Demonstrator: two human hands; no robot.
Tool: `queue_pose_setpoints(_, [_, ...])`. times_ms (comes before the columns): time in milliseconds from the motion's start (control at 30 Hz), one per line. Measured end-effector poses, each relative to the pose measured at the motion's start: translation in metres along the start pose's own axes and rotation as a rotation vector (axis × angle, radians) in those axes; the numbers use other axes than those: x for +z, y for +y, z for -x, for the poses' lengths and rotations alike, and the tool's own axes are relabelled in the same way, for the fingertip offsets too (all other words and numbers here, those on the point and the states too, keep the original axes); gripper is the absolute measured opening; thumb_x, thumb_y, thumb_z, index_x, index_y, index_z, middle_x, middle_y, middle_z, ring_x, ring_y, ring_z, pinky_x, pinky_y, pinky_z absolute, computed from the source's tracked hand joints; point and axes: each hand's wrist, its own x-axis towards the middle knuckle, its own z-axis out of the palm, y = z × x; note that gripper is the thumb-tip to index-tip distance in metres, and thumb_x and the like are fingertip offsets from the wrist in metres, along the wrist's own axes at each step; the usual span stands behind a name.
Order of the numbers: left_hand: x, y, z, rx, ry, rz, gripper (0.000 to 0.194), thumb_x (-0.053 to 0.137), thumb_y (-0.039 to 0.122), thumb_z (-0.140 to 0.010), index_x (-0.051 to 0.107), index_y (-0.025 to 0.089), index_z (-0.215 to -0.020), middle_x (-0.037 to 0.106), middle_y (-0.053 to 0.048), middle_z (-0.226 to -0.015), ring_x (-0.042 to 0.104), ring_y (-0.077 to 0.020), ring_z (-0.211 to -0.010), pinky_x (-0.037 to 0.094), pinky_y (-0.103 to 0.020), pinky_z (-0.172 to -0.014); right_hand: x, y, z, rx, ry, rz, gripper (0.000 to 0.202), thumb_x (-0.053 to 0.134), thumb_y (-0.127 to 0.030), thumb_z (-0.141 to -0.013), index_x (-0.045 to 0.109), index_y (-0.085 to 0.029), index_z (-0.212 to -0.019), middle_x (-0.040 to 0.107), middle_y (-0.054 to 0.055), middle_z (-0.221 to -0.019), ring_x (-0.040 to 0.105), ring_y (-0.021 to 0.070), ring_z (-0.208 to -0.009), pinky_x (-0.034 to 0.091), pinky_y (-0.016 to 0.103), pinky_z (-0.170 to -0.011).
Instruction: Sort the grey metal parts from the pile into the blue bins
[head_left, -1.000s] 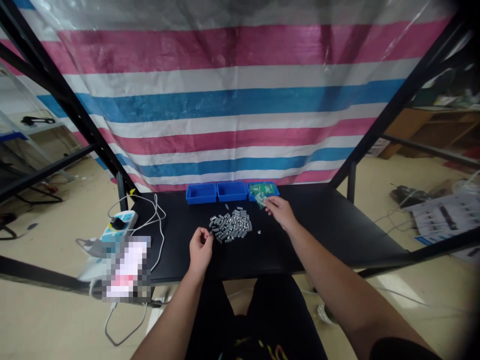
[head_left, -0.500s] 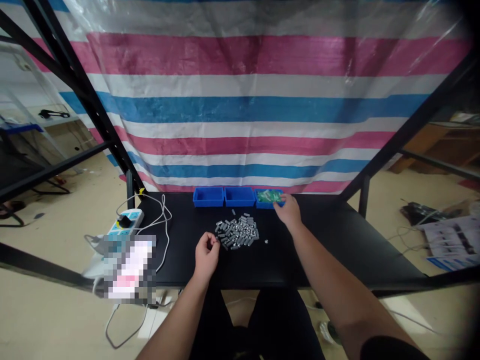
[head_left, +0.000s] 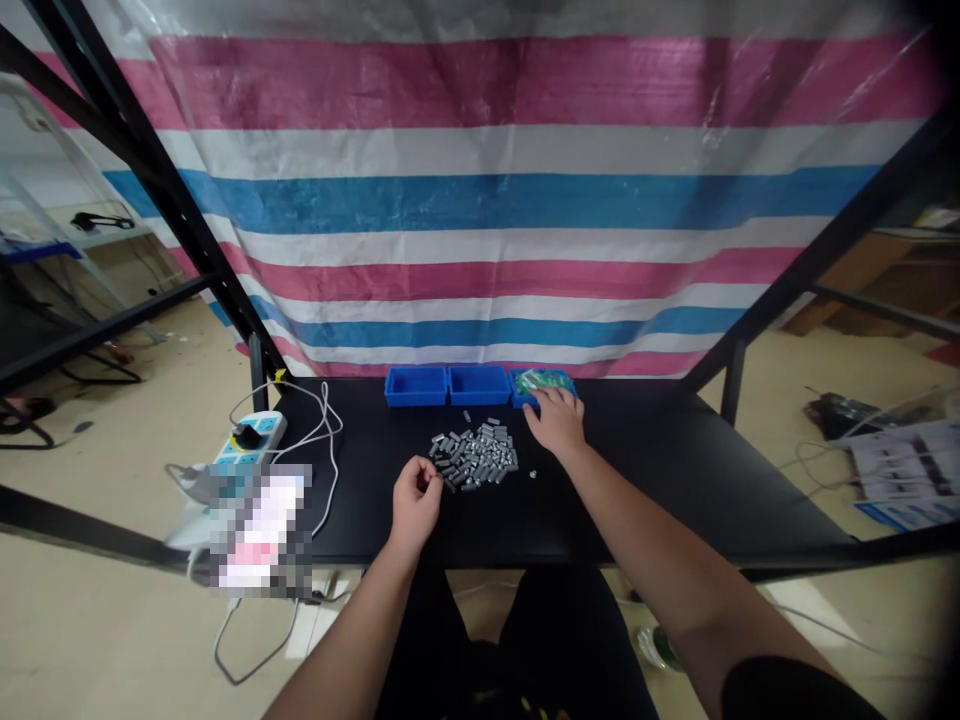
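Observation:
A pile of small grey metal cylinders [head_left: 476, 458] lies on the black tabletop [head_left: 360, 510]. At its left edge is my left hand [head_left: 416, 500], thumb and fingers pinched together; whatever sits between them is too small to make out. My right hand [head_left: 556, 422] reaches to the front of the right-hand blue bin [head_left: 517, 399], its fingers stretched and apart, with no held thing visible. Inside that bin are green and clear plastic-looking pieces [head_left: 541, 380]. Two more blue bins, the middle one [head_left: 480, 398] and the left one [head_left: 417, 399], stand beside it in a row.
One loose metal piece [head_left: 533, 474] lies right of the pile, another [head_left: 466, 416] behind it. On the left are a power strip [head_left: 259, 432], white cables [head_left: 335, 480] and a blurred-out phone-like object [head_left: 262, 530]. A striped sheet [head_left: 480, 200] hangs behind the table.
My right hand has drawn back and left from over the right bin to its front, fingers spreading. The left hand stays pinched by the pile. The view has tilted slightly.

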Motion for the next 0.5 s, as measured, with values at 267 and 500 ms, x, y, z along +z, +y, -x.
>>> queue_pose_setpoints(267, [0.002, -0.006, -0.004, 0.122, 0.068, -0.181, 0.009, 0.058, 0.014, -0.077, 0.054, 0.021, -0.08, 0.056, 0.0, -0.08, 0.054, -0.0176, -0.077, 0.042, -0.028, -0.073, -0.001, -0.027, -0.01, -0.23, -0.062, -0.068, 0.044, 0.053, -0.025, -0.09, 0.06, -0.019, -0.133, 0.058, 0.014, -0.14, 0.046, 0.0342, -0.133, 0.031, 0.052, -0.114])
queue_pose_setpoints(500, [0.005, 0.024, -0.095, 0.438, -0.127, -0.68, 0.038, 0.062, 0.027, -0.086, 0.062, 0.023, -0.124, 0.062, -0.011, -0.126, 0.054, -0.0305, -0.121, 0.042, -0.046, -0.105, 0.023, -0.041, -0.034, -0.363, -0.225, -0.034, 0.042, 0.047, -0.012, -0.092, 0.063, -0.018, -0.131, 0.064, 0.013, -0.137, 0.052, 0.0299, -0.135, 0.001, 0.062, -0.123])
